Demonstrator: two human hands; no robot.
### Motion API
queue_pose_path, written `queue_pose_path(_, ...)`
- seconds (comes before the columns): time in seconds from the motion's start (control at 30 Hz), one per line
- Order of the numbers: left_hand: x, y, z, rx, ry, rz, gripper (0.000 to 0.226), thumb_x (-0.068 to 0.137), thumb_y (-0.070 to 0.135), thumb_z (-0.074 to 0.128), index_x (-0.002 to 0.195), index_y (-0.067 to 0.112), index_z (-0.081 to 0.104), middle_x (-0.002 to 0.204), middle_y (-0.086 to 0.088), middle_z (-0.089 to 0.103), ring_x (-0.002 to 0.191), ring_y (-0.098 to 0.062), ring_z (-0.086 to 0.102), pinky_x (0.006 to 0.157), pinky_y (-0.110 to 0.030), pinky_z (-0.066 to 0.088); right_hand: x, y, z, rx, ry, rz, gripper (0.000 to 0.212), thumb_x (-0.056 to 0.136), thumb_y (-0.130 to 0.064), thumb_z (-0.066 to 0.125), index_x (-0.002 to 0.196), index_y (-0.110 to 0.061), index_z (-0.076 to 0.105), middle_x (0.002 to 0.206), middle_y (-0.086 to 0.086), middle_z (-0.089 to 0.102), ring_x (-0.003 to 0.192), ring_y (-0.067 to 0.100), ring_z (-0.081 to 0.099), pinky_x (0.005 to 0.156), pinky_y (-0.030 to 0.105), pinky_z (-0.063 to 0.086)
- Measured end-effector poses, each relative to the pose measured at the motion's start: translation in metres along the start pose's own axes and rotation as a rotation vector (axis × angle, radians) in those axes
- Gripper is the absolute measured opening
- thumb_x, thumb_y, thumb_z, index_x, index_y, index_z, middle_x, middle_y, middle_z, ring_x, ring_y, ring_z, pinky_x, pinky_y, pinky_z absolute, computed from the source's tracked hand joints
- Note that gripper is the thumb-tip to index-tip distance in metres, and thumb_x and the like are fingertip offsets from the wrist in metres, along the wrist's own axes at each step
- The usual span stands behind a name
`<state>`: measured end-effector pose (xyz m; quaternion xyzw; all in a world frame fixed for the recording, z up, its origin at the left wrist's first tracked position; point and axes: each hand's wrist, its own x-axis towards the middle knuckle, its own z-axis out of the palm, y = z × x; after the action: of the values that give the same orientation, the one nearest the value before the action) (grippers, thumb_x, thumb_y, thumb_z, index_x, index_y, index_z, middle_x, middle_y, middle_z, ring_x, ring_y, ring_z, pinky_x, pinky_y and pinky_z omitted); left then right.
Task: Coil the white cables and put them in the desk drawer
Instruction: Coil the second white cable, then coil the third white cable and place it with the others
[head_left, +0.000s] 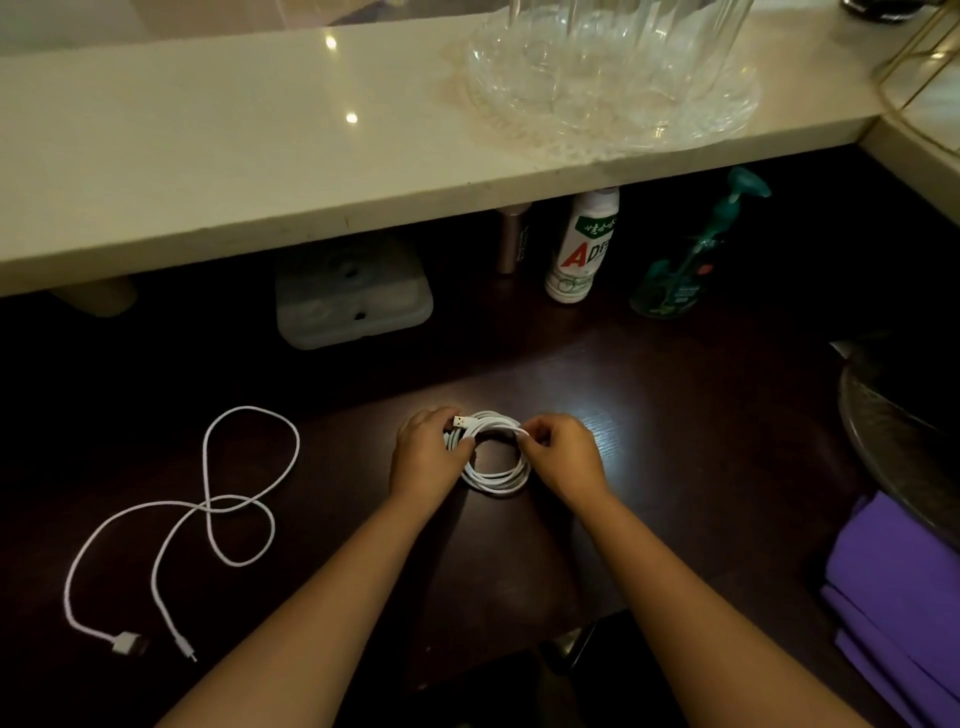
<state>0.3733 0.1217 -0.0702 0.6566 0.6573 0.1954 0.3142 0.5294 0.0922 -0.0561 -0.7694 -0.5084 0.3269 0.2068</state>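
Note:
A white cable wound into a small round coil (496, 480) lies on the dark wooden desk (649, 467) at the centre. My left hand (423, 457) grips the coil's left side, with a USB plug sticking out by the thumb. My right hand (563, 454) pinches the coil's upper right strand. A second white cable (208, 512) lies loose in a figure-eight on the desk at the left, both its plugs near the front edge. No drawer is visible.
A cream shelf (260, 171) spans the back, bearing a glass bowl (613, 88). Under it stand a grey plastic box (353, 296), a white bottle (582, 249) and a teal pump bottle (685, 265). Purple cloth (898, 597) lies at the right.

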Motion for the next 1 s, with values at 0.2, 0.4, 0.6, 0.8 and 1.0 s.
queue_pose_path(0.2, 0.001, 0.001, -0.004, -0.013, -0.054, -0.018, 0.057, 0.077, 0.023, 0.069, 0.129, 0.012, 0.05, 0.126, -0.011, 0.056, 0.121, -0.027, 0.046, 0.103, -0.037, 0.038, -0.002, -0.003, -0.005, -0.079, -0.017, -0.043, 0.022, 0.082, -0.029, 0.063, 0.099, -0.016, 0.066, 0.099, 0.008, 0.065, 0.09, 0.023, 0.061, 0.067, 0.025, 0.039)
queue_pose_path(0.4, -0.011, 0.009, -0.027, 0.036, -0.01, 0.073, 0.055, 0.081, 0.026, 0.064, 0.132, 0.014, 0.047, 0.132, -0.007, 0.052, 0.124, -0.024, 0.045, 0.101, -0.032, 0.036, -0.014, -0.028, -0.015, -0.383, 0.072, -0.26, 0.036, 0.084, -0.033, 0.058, 0.114, -0.013, 0.058, 0.113, 0.012, 0.058, 0.109, 0.032, 0.053, 0.085, 0.038, 0.044)
queue_pose_path(0.6, -0.05, -0.002, -0.109, 0.527, 0.092, 0.308, 0.044, 0.085, 0.035, 0.052, 0.125, 0.019, 0.051, 0.119, -0.003, 0.06, 0.112, -0.022, 0.054, 0.094, -0.036, 0.038, -0.046, -0.099, 0.0, -0.654, 0.08, -0.658, 0.033, 0.059, -0.032, 0.075, 0.084, -0.012, 0.064, 0.08, 0.012, 0.064, 0.075, 0.034, 0.063, 0.06, 0.036, 0.047)
queue_pose_path(0.8, -0.114, -0.071, -0.188, 0.708, 0.343, 0.21, 0.039, 0.073, 0.031, 0.068, 0.107, 0.013, 0.064, 0.096, -0.004, 0.067, 0.089, -0.026, 0.065, 0.08, -0.037, 0.047, -0.084, -0.164, 0.049, -0.632, 0.049, -0.919, 0.051, 0.061, -0.035, 0.072, 0.107, -0.014, 0.062, 0.103, 0.014, 0.065, 0.095, 0.035, 0.062, 0.076, 0.045, 0.05)
queue_pose_path(1.0, -0.184, -0.155, -0.223, 0.64, 0.382, -0.05, 0.042, 0.076, 0.029, 0.066, 0.114, 0.012, 0.061, 0.103, -0.005, 0.065, 0.095, -0.025, 0.063, 0.087, -0.04, 0.045, -0.117, -0.179, 0.108, -0.576, -0.09, -1.018, 0.052, 0.077, -0.031, 0.065, 0.125, -0.014, 0.051, 0.128, 0.014, 0.052, 0.122, 0.033, 0.046, 0.094, 0.048, 0.04)
